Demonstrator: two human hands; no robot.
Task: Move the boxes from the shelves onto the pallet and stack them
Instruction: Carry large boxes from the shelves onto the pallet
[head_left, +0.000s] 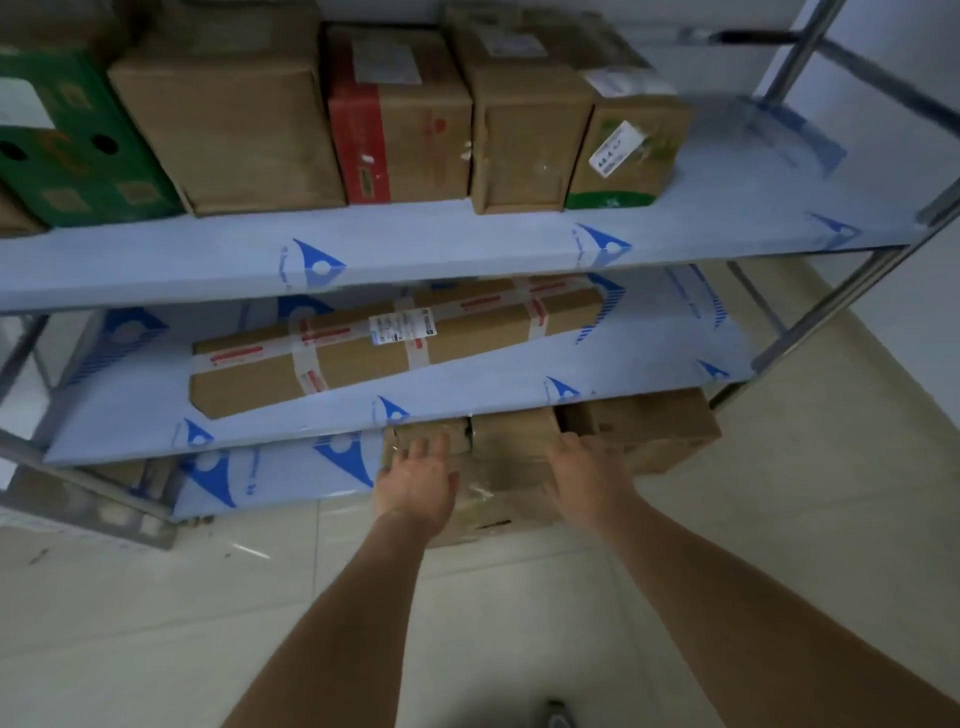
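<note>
While left hand (415, 480) and right hand (589, 475) press bottom-shelf box (511, 467), fingers straight.

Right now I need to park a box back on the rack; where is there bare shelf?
Free: the top shelf right of the green-bottomed box; the middle shelf left of the long taped box. Crowded: the bottom shelf's right end, where both hands work.
</note>
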